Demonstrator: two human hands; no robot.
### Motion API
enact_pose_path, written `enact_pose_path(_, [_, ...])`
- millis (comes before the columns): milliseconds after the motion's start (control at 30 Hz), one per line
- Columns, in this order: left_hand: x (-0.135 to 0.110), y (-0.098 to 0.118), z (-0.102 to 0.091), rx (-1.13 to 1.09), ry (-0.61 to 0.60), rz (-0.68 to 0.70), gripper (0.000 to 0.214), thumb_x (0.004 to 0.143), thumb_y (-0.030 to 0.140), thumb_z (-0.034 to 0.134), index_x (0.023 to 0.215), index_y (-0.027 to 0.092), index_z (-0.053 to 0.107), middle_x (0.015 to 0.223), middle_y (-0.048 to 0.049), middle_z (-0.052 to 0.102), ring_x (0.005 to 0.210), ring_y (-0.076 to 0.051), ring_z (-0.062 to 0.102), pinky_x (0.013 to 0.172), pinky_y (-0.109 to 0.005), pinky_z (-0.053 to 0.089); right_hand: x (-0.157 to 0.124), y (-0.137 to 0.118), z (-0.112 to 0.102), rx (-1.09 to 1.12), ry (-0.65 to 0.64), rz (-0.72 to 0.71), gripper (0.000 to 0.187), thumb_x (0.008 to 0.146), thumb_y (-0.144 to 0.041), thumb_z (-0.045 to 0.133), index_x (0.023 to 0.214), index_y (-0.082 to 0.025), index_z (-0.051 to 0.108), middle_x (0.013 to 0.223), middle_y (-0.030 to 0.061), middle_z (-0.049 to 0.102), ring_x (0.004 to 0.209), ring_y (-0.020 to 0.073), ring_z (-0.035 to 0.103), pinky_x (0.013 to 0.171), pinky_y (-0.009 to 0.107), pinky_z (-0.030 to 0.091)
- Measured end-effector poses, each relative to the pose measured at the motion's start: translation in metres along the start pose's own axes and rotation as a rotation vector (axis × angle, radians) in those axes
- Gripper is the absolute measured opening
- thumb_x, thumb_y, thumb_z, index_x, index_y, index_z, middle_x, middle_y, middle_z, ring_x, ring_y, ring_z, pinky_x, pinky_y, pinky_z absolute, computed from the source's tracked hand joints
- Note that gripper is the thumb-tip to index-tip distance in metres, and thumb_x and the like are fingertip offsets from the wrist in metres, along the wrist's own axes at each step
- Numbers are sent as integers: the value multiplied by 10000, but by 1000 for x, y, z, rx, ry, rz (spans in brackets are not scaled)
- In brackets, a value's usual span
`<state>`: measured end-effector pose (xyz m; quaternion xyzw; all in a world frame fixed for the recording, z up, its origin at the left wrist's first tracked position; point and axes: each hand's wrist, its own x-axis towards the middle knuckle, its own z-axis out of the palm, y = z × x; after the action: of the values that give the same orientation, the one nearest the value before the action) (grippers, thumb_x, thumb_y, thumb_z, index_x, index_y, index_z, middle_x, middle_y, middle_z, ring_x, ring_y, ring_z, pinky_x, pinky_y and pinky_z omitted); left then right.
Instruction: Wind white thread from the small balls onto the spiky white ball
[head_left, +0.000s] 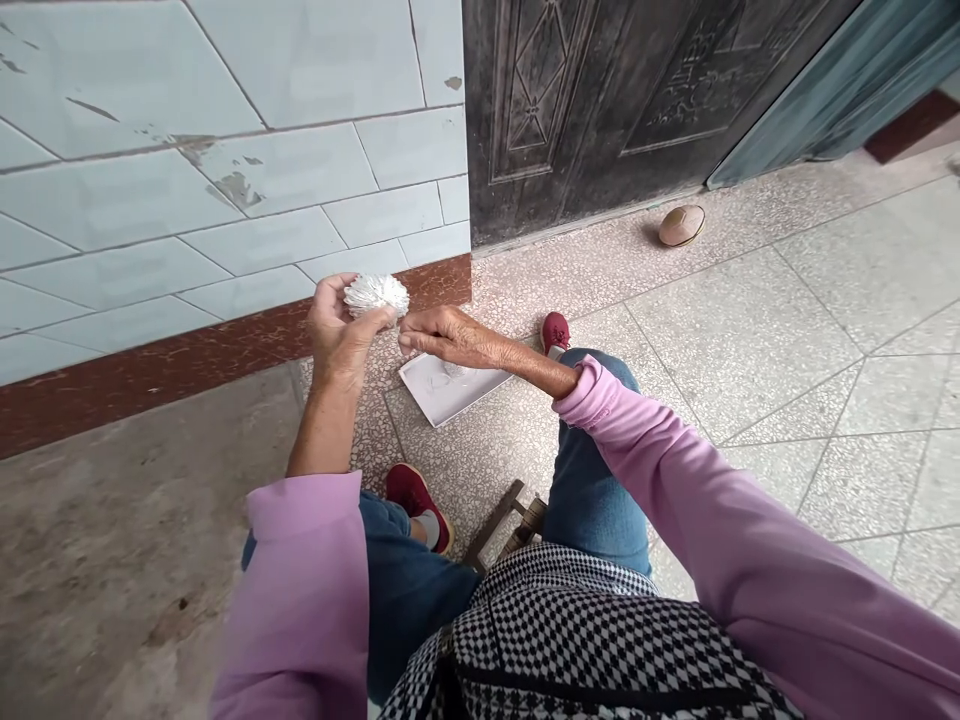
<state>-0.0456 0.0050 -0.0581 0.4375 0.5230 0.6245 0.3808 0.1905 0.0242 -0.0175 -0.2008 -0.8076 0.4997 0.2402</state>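
My left hand (339, 330) is raised in front of me and grips a white, spiky, ball-shaped bundle (376, 293) at its fingertips. My right hand (442, 338) reaches across just right of the bundle, fingers pinched together close to its lower edge; whether they hold a small piece I cannot tell. Below both hands a white rectangular tray (450, 388) lies on the floor with a few small pale bits in it.
I sit low, knees apart in blue jeans, red shoes (416, 500) on a speckled terrazzo floor. A tiled wall with a red-brown base runs on the left. A dark metal door (600, 100) stands ahead. A small round wooden object (681, 225) lies by the door.
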Motion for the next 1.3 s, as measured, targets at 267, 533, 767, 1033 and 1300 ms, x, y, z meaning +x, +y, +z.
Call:
enact_pose_path(267, [-23,27,12,93,-330,-131,676,710,368,1166,1280,181,853,1136,-57,895,1060,-293,745,979,-460,575,3,5,-40,91,314,69,562,1346,-576,795,906,-255,657,808,-9,599,811,199,509,763,326,512])
enact_pose_path(533, [-30,38,25,-240,-377,-193,684,635,398,1194,1211,253,856,1162,-89,868,1081,-316,830,944,-437,733,10,19,-36,158,342,107,523,1389,-401,736,916,-237,584,801,-55,540,778,145,445,750,275,459])
enact_pose_path(767, [-16,25,22,-291,-118,-81,725,617,451,1214,1123,306,716,1178,-71,831,1191,-351,833,909,-444,760,12,22,-20,-86,134,150,389,1322,-107,706,943,-189,686,903,-12,674,909,169,599,901,321,456])
enact_pose_path(1033, [-2,3,4,18,43,-8,764,832,586,1216,1114,251,591,1049,13,796,1258,-300,833,889,-413,549,2,6,-6,3,24,24,394,1373,-363,757,1024,-180,752,883,-20,652,853,176,582,874,314,484])
enact_pose_path(1300, [-30,31,23,107,-225,-95,656,631,404,1158,1187,257,842,1184,-75,908,1170,-382,862,1059,-547,735,5,11,-41,144,275,16,596,1323,-636,824,930,-216,668,828,-20,600,799,161,503,757,287,494])
